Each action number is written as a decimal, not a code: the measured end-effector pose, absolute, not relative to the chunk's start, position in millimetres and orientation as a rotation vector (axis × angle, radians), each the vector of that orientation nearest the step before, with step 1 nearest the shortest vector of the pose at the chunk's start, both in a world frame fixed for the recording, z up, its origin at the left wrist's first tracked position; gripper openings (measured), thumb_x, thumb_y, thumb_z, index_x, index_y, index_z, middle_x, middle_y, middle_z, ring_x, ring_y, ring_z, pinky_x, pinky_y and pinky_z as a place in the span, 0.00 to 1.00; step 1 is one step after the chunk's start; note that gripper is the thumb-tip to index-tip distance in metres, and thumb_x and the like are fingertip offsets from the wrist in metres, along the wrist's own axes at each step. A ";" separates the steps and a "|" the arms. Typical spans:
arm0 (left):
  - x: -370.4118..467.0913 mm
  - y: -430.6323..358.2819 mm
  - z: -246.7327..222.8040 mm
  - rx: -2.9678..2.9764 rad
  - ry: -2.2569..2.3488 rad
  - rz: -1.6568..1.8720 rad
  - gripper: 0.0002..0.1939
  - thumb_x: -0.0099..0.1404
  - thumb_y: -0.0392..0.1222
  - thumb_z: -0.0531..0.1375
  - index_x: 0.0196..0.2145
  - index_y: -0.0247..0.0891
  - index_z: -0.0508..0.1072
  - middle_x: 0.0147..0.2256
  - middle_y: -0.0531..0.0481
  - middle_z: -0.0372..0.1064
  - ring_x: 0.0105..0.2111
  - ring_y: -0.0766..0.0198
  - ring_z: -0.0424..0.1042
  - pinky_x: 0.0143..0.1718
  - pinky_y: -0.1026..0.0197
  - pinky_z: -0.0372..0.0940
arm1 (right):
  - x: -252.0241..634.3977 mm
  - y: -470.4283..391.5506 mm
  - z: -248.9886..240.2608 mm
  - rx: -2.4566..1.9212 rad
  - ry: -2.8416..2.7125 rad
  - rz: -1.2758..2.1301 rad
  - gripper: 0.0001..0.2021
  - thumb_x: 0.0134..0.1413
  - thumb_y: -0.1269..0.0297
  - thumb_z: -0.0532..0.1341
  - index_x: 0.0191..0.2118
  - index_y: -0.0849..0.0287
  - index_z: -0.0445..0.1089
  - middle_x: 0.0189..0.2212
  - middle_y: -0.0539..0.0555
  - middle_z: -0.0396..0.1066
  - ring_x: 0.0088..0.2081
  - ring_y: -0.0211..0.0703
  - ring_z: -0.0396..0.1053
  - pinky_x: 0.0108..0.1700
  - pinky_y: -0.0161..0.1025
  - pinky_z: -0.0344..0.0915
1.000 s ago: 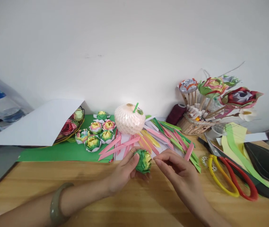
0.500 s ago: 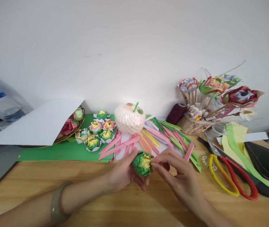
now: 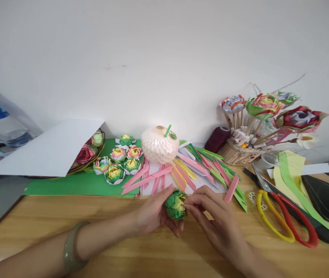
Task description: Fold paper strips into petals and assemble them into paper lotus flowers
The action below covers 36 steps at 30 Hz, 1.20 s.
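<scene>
A folded paper flower (image 3: 174, 204), green outside with a yellow centre, rests in my left hand (image 3: 156, 212), whose fingers curl round its left side and underneath. My right hand (image 3: 215, 216) pinches the flower's right edge between thumb and forefinger, at a petal beside the yellow centre. Just beyond my hands, folded pink paper strips (image 3: 148, 180) and yellow strips (image 3: 185, 170) fan out over white paper. Several finished paper flowers (image 3: 114, 174) sit to the left on green card (image 3: 80, 188).
A pearly white round ornament (image 3: 160, 146) stands by the wall. To the right are a basket of paper flowers (image 3: 236, 152), a maroon thread spool (image 3: 218, 139), scissors with red and yellow handles (image 3: 280, 216) and a black phone-like object (image 3: 326, 200). White paper (image 3: 43, 150) partly covers another basket.
The flower has tilted slightly in my left hand and sits a little lower. My right fingers stay at its right edge; the whole view has shifted slightly.
</scene>
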<state>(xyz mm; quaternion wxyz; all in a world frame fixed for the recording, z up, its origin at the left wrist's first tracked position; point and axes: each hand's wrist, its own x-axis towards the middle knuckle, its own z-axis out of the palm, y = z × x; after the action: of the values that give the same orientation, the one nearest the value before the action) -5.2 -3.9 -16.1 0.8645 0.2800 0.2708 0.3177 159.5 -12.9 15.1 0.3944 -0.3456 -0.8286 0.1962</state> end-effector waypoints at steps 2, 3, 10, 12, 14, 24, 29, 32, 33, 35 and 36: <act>-5.2 -4.0 -16.0 0.579 0.563 0.654 0.25 0.60 0.60 0.50 0.29 0.31 0.68 0.20 0.50 0.67 0.18 0.67 0.69 0.18 0.65 0.66 | 159.7 -12.5 14.5 -0.879 -2.098 0.464 0.06 0.56 0.75 0.55 0.33 0.59 0.66 0.27 0.50 0.64 0.28 0.35 0.64 0.28 0.31 0.62; -5.2 -4.1 -15.8 0.576 0.563 0.651 0.25 0.59 0.60 0.51 0.29 0.32 0.68 0.19 0.51 0.66 0.18 0.67 0.68 0.18 0.65 0.66 | 159.6 -12.4 14.7 -0.878 -2.096 0.453 0.05 0.56 0.75 0.55 0.33 0.59 0.66 0.27 0.50 0.64 0.27 0.35 0.64 0.28 0.31 0.62; -4.3 -4.5 -16.0 0.627 0.589 0.652 0.22 0.61 0.58 0.50 0.32 0.33 0.66 0.21 0.51 0.66 0.18 0.67 0.68 0.18 0.65 0.65 | 157.6 -13.5 21.1 -0.876 -2.280 0.494 0.10 0.59 0.73 0.48 0.28 0.58 0.61 0.27 0.53 0.64 0.28 0.39 0.62 0.29 0.34 0.61; -4.1 -4.3 -16.6 0.648 0.615 0.658 0.22 0.60 0.59 0.51 0.32 0.34 0.66 0.21 0.52 0.66 0.18 0.67 0.67 0.18 0.65 0.65 | 157.2 -13.6 22.0 -0.895 -2.289 0.505 0.11 0.59 0.73 0.48 0.28 0.58 0.61 0.27 0.53 0.64 0.28 0.39 0.62 0.28 0.34 0.60; -4.0 -4.0 -16.3 0.668 0.640 0.697 0.22 0.58 0.59 0.53 0.31 0.34 0.65 0.21 0.52 0.65 0.18 0.68 0.67 0.17 0.66 0.64 | 156.9 -13.3 22.2 -0.890 -2.237 0.554 0.10 0.59 0.73 0.49 0.29 0.58 0.63 0.27 0.52 0.64 0.29 0.38 0.62 0.29 0.33 0.60; -10.2 -10.3 -10.3 0.968 0.691 0.955 0.21 0.63 0.58 0.47 0.45 0.40 0.62 0.28 0.52 0.62 0.24 0.68 0.66 0.24 0.64 0.64 | 156.8 -11.0 29.8 -1.178 -1.782 1.074 0.12 0.55 0.60 0.56 0.25 0.58 0.68 0.23 0.49 0.65 0.27 0.38 0.62 0.29 0.33 0.59; -12.0 -13.8 -3.3 1.117 0.684 0.941 0.23 0.61 0.59 0.48 0.47 0.42 0.59 0.32 0.51 0.61 0.25 0.68 0.66 0.29 0.61 0.65 | 155.5 -10.1 31.9 -1.218 -1.566 1.377 0.12 0.50 0.56 0.60 0.24 0.59 0.70 0.21 0.49 0.65 0.25 0.36 0.61 0.28 0.33 0.58; -12.6 -15.1 1.6 1.188 0.715 0.934 0.23 0.61 0.59 0.49 0.47 0.42 0.59 0.34 0.51 0.60 0.27 0.68 0.64 0.31 0.62 0.64 | 155.4 -9.9 30.2 -1.237 -1.503 1.454 0.12 0.48 0.56 0.61 0.24 0.60 0.71 0.19 0.47 0.61 0.21 0.33 0.52 0.22 0.32 0.51; -13.0 -15.4 2.2 1.210 0.722 0.936 0.22 0.61 0.59 0.49 0.47 0.43 0.59 0.35 0.51 0.59 0.28 0.68 0.63 0.31 0.62 0.63 | 155.5 -9.8 29.4 -1.248 -1.483 1.470 0.13 0.47 0.56 0.61 0.24 0.60 0.71 0.18 0.47 0.60 0.20 0.32 0.50 0.22 0.32 0.49; -13.9 -15.9 1.7 1.262 0.741 0.932 0.21 0.62 0.58 0.48 0.48 0.43 0.58 0.36 0.50 0.58 0.30 0.66 0.62 0.32 0.62 0.62 | 155.8 -9.5 28.5 -1.261 -1.461 1.476 0.13 0.47 0.56 0.61 0.22 0.61 0.70 0.17 0.47 0.58 0.20 0.32 0.49 0.21 0.32 0.48; -14.5 -16.1 0.9 1.296 0.753 0.927 0.21 0.63 0.57 0.48 0.48 0.43 0.58 0.37 0.50 0.58 0.30 0.66 0.61 0.33 0.62 0.61 | 155.8 -9.4 28.7 -1.258 -1.461 1.470 0.13 0.46 0.57 0.61 0.21 0.61 0.70 0.17 0.47 0.57 0.20 0.32 0.50 0.21 0.32 0.48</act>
<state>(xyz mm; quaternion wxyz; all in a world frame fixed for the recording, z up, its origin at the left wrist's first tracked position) -14.5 -16.1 0.9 0.6362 0.5674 0.3295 0.4059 155.8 -9.4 28.7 0.3508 -0.4860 -0.5642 0.5678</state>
